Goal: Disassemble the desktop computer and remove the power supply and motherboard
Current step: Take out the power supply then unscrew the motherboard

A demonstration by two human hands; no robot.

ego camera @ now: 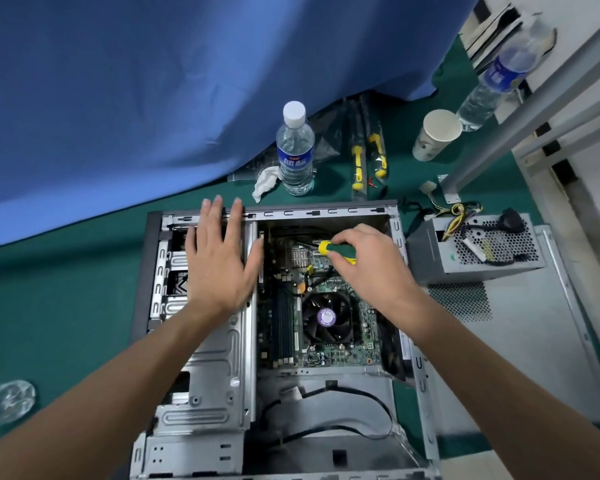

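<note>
Two bare hands work over the open computer case (201, 386), which lies on its side on the green surface (49, 306).

Head view:
- Left hand (219, 265) lies flat, fingers (217, 209) straight and spread, pressing on the metal drive cage at the far left corner of the case. It holds nothing.
- Right hand (368, 268) has its fingers curled round the green and yellow handle of a screwdriver (336, 252). Handle sits over the far end of the motherboard (326, 351); the tip is hidden, so contact with a screw cannot be judged.
- Motherboard is seated inside the case, right of the drive cage. Black CPU fan (327, 318) with a purple centre label sits mid-board; memory slots run along its left edge.
- Power supply (475, 251) is out of the case, resting on the detached side panel (534, 341) just right of the case, with its cables piled on top and trailing behind.
- Near end of the case: an empty bay with loose black cables (329, 431).
- Beyond the case: a capped water bottle (295, 150) upright, a crumpled tissue (265, 181) beside it, two bagged yellow-handled screwdrivers (368, 157), a paper cup (435, 135), and a second bottle (496, 81) leaning near a white frame.
- Blue cloth (187, 81) hangs behind the surface.
</note>
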